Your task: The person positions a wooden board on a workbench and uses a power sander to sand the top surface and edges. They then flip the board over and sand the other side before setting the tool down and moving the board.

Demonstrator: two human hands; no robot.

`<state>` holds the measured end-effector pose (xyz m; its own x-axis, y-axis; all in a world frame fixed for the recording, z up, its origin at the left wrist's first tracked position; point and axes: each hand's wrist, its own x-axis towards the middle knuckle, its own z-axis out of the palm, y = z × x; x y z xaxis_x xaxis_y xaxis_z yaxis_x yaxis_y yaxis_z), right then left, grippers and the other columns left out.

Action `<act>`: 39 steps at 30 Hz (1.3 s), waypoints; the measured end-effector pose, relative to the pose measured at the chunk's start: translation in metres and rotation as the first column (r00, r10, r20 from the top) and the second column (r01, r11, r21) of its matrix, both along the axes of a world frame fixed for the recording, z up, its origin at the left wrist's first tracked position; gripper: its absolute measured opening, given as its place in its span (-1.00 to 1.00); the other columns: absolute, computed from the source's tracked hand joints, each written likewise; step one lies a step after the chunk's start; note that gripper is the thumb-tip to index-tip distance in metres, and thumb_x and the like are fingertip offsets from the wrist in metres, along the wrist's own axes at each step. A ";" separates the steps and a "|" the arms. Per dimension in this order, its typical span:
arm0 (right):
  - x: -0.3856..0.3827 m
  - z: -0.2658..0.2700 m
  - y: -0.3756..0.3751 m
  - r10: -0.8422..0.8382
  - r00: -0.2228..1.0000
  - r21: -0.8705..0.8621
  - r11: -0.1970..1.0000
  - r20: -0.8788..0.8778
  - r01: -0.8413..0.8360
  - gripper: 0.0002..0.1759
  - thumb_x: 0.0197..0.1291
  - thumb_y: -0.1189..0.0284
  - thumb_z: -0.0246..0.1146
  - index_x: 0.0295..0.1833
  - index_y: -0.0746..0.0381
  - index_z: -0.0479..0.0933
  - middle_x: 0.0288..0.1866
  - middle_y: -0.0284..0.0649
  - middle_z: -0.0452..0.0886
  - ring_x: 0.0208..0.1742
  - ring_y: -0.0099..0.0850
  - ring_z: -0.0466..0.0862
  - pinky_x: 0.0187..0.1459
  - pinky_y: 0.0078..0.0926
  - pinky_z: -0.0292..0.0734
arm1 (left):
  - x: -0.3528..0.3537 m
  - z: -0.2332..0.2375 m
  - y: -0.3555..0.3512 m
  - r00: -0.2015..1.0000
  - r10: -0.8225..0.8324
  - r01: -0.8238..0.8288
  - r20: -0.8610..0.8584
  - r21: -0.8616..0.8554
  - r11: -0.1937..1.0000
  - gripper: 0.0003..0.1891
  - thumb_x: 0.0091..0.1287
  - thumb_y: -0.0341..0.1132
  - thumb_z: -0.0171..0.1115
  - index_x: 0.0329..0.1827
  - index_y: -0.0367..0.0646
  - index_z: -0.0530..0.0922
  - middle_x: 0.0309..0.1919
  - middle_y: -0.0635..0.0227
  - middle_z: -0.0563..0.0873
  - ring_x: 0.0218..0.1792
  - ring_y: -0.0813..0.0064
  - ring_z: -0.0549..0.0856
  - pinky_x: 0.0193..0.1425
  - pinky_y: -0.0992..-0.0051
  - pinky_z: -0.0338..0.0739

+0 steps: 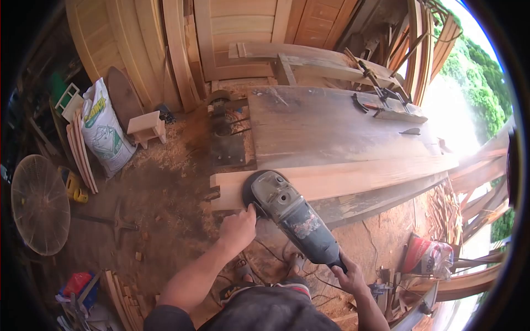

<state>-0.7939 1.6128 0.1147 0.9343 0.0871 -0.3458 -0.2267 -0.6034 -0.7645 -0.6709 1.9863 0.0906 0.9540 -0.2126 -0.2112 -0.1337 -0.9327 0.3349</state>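
Note:
A dark angle grinder (301, 218) with a round disc head lies over the left part of a long, pale wooden plank (353, 179). My left hand (238, 227) is closed at the side of the tool's head, on what looks like its side handle. My right hand (351, 277) is wrapped round the rear handle of the grinder. The disc's underside, where it meets the plank, is hidden. The plank runs along the near edge of a wide, dusty workbench (331, 127).
Clamps (381, 91) and a curved tool are at the bench's far right. Wooden doors (243, 27) lean behind. A fan (41, 204), a white sack (105, 129) and a small stool (146, 127) stand left. Cords cross the floor by my feet. A red-and-white bag (425, 256) is at the right.

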 end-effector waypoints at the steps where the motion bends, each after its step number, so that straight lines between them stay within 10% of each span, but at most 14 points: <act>1: -0.004 -0.001 -0.016 -0.039 0.999 0.019 0.999 -0.001 0.039 -0.24 0.42 0.28 0.36 0.67 0.20 0.37 0.08 0.19 0.79 0.15 -0.18 0.83 0.19 -0.27 0.64 | 0.008 0.000 -0.019 1.000 -0.026 0.026 0.000 -0.005 1.000 -0.59 0.39 -0.43 0.17 0.28 -0.40 0.52 -0.18 -0.06 0.84 -0.24 -0.04 0.89 -0.13 0.05 0.80; 10: -0.001 0.008 -0.186 -0.358 0.934 -0.009 0.934 -0.003 0.358 -0.22 0.39 0.24 0.33 0.68 0.23 0.38 -0.29 -0.24 0.68 -0.33 -0.52 0.65 -0.18 -0.45 0.62 | 0.107 -0.002 -0.249 0.966 -0.259 0.258 0.007 -0.086 0.962 -0.64 0.40 -0.40 0.17 0.21 -0.40 0.53 -0.13 -0.11 0.84 -0.12 -0.10 0.88 0.00 -0.04 0.77; 20: 0.030 0.002 -0.389 -0.595 0.802 0.044 0.803 0.039 0.594 -0.24 0.43 0.20 0.26 0.67 0.25 0.38 -0.36 -0.35 0.59 -0.43 -0.57 0.55 -0.39 -0.50 0.50 | 0.206 -0.020 -0.527 0.864 -0.457 0.488 0.211 -0.132 0.863 -0.77 0.51 -0.42 0.07 0.15 -0.28 0.53 -0.20 0.00 0.85 -0.16 -0.05 0.89 -0.10 0.07 0.82; 29: 0.024 -0.001 -0.360 -0.491 0.869 0.064 0.871 0.056 0.488 -0.18 0.38 0.17 0.31 0.66 0.34 0.36 -0.29 -0.30 0.65 -0.32 -0.57 0.60 -0.25 -0.49 0.56 | 0.181 0.004 -0.461 0.916 -0.402 0.401 -0.003 -0.064 0.914 -0.80 0.51 -0.42 0.11 0.11 -0.27 0.52 -0.15 -0.02 0.85 -0.14 -0.02 0.90 -0.05 0.07 0.82; 35: 0.036 0.009 -0.288 -0.315 0.949 0.019 0.949 -0.028 0.315 -0.23 0.37 0.37 0.34 0.66 0.32 0.36 0.22 0.20 0.76 0.28 -0.20 0.79 0.31 -0.32 0.58 | 0.143 0.002 -0.349 0.970 -0.244 0.244 -0.022 0.016 0.970 -0.71 0.48 -0.41 0.11 0.19 -0.32 0.51 -0.15 -0.07 0.84 -0.12 -0.10 0.88 -0.01 -0.04 0.79; 39: 0.044 0.005 -0.235 -0.155 0.988 -0.016 0.988 0.020 0.156 -0.20 0.39 0.28 0.39 0.67 0.23 0.35 0.18 0.25 0.76 0.26 0.06 0.79 0.26 -0.22 0.64 | 0.113 0.008 -0.271 0.989 -0.126 0.131 -0.075 0.076 0.988 -0.54 0.41 -0.37 0.20 0.34 -0.36 0.47 -0.12 -0.07 0.84 -0.12 -0.12 0.87 0.02 -0.05 0.77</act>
<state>-0.7499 1.3781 0.1196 0.9421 -0.0654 -0.3288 -0.3049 -0.5748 -0.7593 -0.5578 1.7155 0.0984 0.9023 -0.3121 -0.2975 -0.2333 -0.9337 0.2717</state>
